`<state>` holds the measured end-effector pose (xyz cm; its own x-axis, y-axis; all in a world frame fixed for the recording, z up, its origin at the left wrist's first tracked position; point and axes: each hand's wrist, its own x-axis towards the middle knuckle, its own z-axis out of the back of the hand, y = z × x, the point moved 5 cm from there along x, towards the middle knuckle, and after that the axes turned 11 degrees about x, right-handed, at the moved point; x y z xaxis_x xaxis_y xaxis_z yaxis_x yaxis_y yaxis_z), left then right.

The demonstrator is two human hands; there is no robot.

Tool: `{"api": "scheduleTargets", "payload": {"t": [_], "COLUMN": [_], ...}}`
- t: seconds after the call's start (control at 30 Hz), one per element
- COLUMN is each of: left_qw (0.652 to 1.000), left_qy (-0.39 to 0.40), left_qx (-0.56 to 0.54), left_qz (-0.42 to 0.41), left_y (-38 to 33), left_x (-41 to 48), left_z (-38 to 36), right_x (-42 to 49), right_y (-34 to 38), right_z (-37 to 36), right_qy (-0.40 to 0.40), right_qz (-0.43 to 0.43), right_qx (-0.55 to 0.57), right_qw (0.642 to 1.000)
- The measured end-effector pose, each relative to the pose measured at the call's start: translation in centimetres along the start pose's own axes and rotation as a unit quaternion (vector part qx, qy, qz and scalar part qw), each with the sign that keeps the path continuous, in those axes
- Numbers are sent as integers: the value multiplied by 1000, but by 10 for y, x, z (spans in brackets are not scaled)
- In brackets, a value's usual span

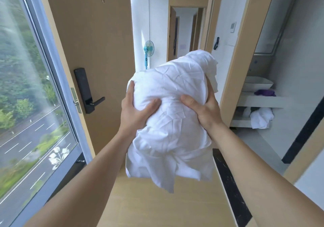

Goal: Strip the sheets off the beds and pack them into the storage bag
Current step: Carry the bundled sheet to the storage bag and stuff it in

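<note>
A crumpled bundle of white sheet (172, 114) is held up in front of me at chest height, with loose ends hanging below. My left hand (135, 112) grips its left side, thumb pressed into the cloth. My right hand (201, 112) grips its right side, fingers curled round the fabric. No storage bag and no bed are in view.
An open wooden door (91, 51) with a black lock handle (87, 91) stands at left, beside a window (26, 104). A hallway with a blue fan (148, 51) lies ahead. At right, a bathroom has a white basin (257, 84) and shelves holding white cloths (261, 118). A black threshold strip (231, 188) crosses the wooden floor.
</note>
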<state>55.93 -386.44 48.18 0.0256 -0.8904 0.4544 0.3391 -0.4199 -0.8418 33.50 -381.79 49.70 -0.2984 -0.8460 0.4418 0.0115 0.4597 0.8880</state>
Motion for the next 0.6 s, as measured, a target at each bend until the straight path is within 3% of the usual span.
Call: {"api": "scheduleTargets", "payload": {"t": [0.33,0.6], "left_qw": [1000,998], "left_qy": [17,52], "left_qx": [-18,-17], "left_qz": [-4,-41], "left_y": [100,132], "left_x": [179,320], "left_z": [-82,-153], "right_x": [180,313], "right_y": [-118,-182], "right_z": [-17,-9], "right_qy": [-15,-56], "right_qz": [-6,-1], "right_qx": [-21,-27], "right_qw": [1000,998]}}
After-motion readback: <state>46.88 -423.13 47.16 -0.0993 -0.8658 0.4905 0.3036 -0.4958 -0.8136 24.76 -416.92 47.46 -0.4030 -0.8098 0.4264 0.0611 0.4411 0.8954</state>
